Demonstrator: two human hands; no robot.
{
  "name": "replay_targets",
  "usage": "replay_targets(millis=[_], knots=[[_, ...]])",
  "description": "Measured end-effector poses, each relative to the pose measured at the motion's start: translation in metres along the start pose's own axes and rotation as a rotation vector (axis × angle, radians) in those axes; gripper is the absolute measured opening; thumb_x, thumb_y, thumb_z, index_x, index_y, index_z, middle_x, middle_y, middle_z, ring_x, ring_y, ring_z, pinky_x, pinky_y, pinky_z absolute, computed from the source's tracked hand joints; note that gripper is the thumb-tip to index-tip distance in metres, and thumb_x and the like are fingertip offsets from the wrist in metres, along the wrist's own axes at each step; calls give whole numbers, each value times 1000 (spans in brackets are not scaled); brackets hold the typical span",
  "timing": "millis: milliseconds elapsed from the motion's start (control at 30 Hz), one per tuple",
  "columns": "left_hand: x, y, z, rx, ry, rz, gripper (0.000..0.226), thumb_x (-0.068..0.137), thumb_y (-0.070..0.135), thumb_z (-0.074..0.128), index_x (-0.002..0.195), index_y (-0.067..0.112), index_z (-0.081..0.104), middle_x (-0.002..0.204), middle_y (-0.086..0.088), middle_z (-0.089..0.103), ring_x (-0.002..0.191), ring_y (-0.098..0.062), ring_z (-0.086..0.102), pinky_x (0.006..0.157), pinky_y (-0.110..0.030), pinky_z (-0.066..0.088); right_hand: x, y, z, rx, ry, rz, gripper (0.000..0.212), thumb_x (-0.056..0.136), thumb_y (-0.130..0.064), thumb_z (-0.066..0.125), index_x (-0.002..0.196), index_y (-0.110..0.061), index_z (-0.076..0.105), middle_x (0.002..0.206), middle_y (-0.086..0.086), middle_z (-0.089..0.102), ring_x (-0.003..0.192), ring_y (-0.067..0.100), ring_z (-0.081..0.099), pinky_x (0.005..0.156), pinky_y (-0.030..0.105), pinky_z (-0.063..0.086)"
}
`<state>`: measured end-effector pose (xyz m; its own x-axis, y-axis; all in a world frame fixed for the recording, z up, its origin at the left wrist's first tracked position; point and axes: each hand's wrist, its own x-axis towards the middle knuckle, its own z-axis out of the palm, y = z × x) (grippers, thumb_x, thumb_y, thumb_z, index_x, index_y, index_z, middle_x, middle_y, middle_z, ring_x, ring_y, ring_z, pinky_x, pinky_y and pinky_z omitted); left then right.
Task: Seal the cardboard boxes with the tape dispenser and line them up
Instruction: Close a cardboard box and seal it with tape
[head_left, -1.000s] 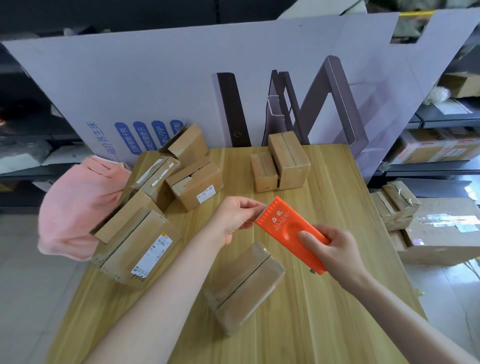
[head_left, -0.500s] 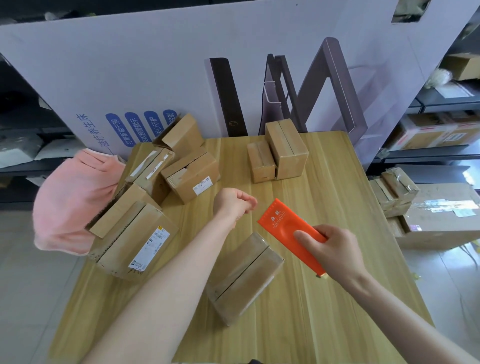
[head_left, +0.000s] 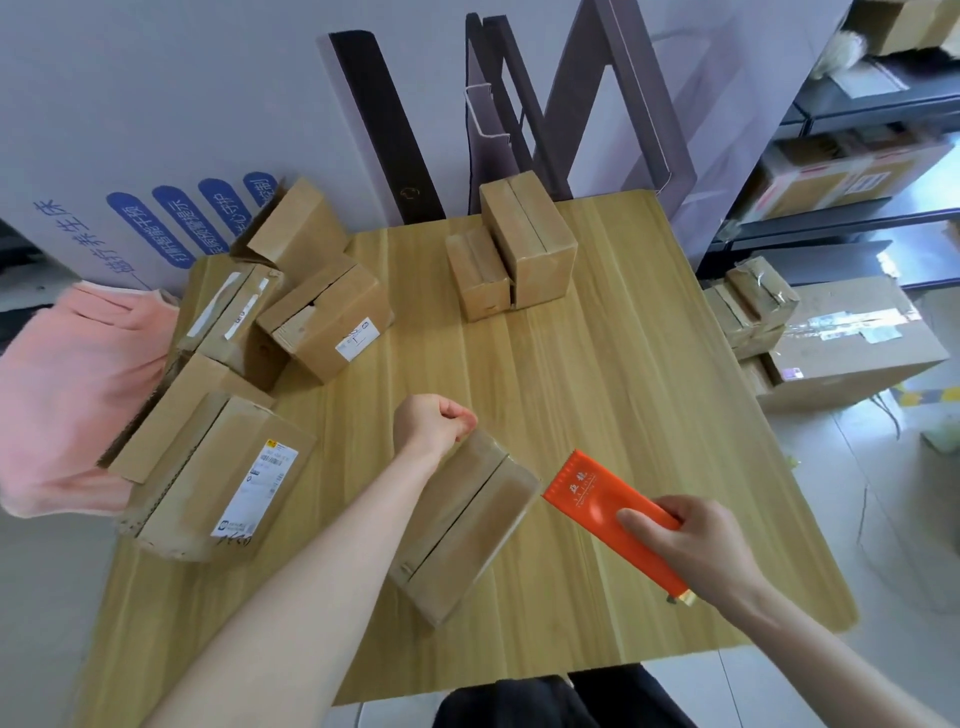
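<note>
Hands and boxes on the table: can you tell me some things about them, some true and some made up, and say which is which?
1. The right hand holds the orange tape dispenser. True.
2. The left hand lies flat and open. False: its fingers are curled into a fist at the far end of the nearest box.
3. The nearest box lies on the wooden table. True.
4. The pink cloth covers the nearest box. False: it sits off the table's left side, beside the pile of boxes.
5. A pair of boxes stands side by side toward the table's far end. True.
</note>
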<state>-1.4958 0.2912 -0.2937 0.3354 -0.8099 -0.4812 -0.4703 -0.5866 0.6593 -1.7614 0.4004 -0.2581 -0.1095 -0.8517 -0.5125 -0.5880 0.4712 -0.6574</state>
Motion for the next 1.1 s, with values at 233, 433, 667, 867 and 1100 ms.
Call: replay_targets(millis=[233,433,667,867,1100], knots=[[10,-15,12,37,46,30,13,75,17,79,66,25,72,67,9,70,69,-11,67,72,-25,55,19,15,17,-31,-22,71,29,79,-45,72,72,-16,71,59,6,68,45,24,66,44,49,55],[23,-24,16,80,-52,-30,68,82,34,74,140,13,46,121,1,66,114,-18,60,98,-29,45,31,15,26,-7,-15,119,30,79,-42,73,71,-14,70,61,8,69,45,25,66,36,40,53],[2,-39,36,342,65,138,48,96,56,35,127,26,56,119,1,65,111,-23,59,90,-37,49,37,20,35,-18,-20,110,32,79,-46,72,70,-15,70,59,6,68,44,22,65,40,46,54],[-3,-43,43,565,81,193,52,95,62,20,93,26,57,83,2,66,80,-25,62,64,-32,45,47,11,29,-311,-1,-13,28,79,-52,66,82,-24,71,63,-7,66,55,12,63,50,26,50],[-3,-45,45,568,119,189,54,95,62,22,97,24,60,85,1,68,80,-26,62,64,-33,45,52,-21,16,-758,56,-196,39,79,-64,54,86,-26,62,70,-8,58,66,14,54,49,22,32]])
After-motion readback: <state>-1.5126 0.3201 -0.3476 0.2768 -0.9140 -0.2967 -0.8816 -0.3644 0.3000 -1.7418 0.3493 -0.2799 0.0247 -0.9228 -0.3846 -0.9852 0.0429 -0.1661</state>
